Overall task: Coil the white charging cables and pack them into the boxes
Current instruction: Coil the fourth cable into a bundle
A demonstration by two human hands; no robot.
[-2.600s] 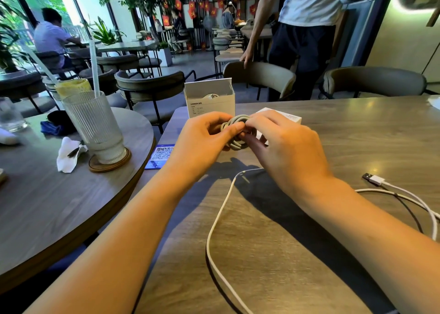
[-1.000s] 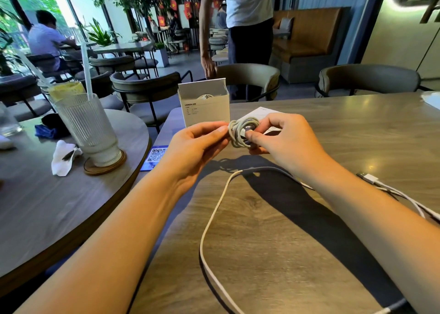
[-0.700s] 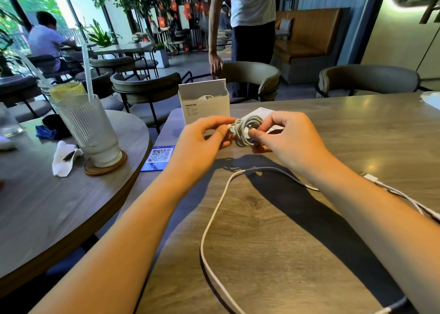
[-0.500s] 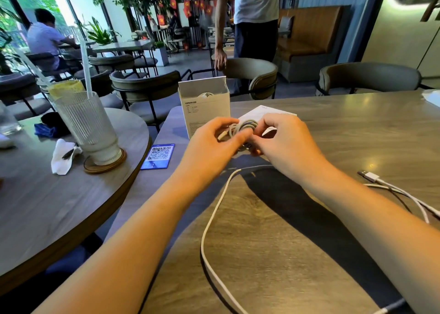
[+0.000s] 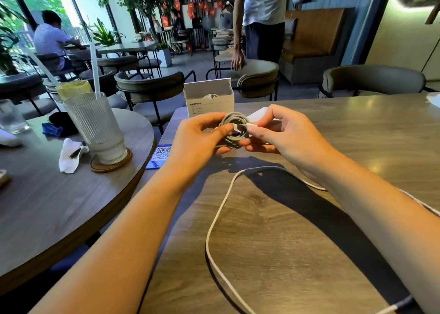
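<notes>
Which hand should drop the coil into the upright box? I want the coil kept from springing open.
Left, probably: the left hand grips the coil and sits nearer the upright box, while the right hand pinches only the plug end.

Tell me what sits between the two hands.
In the head view, the coiled cable sits between the left hand and right hand, both pinching it.

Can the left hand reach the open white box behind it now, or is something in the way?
Probably yes. The open white box stands just beyond the left hand with nothing between them, but that hand holds the coiled cable together with the right hand.
</notes>
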